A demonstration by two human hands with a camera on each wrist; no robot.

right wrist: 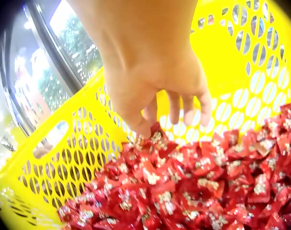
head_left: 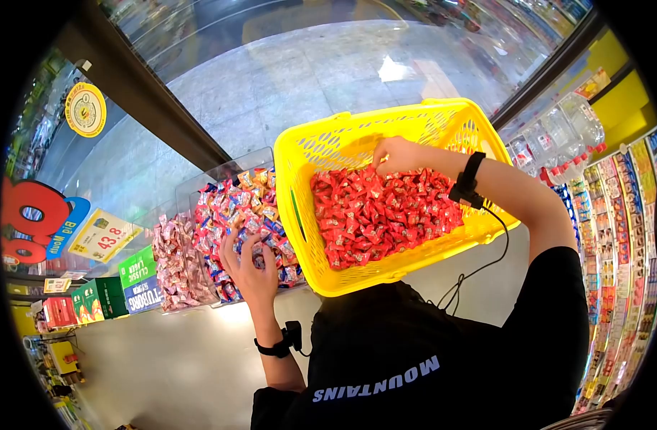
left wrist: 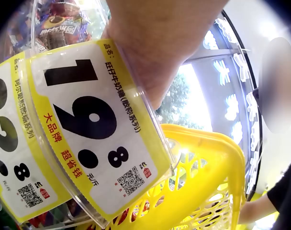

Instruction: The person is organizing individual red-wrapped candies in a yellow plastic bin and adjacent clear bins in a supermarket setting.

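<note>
My right hand (head_left: pixel 398 155) reaches into a yellow plastic basket (head_left: pixel 294 208) holding a deep layer of candies in red wrappers (head_left: pixel 378 215). In the right wrist view, thumb and forefinger of the hand (right wrist: pixel 155 86) pinch a red-wrapped candy (right wrist: pixel 157 136) at the top of the pile, while the other fingers hang curved above it. My left hand (head_left: pixel 251 269), fingers spread and slightly bent, is over a clear bin of mixed blue, red and orange wrapped candies (head_left: pixel 224 208), holding nothing. The left wrist view shows its wrist (left wrist: pixel 155 43) behind a price card (left wrist: pixel 97 124); the fingers are hidden.
Left of the mixed candies is a bin of pinkish wrapped candies (head_left: pixel 176 258), then green and blue beer cartons (head_left: pixel 138 276) and a 43.8 price sign (head_left: pixel 105 235). Large bottles (head_left: pixel 558 140) and stocked shelves (head_left: pixel 619 236) stand at right. A cable (head_left: pixel 461 279) hangs from the right wrist camera.
</note>
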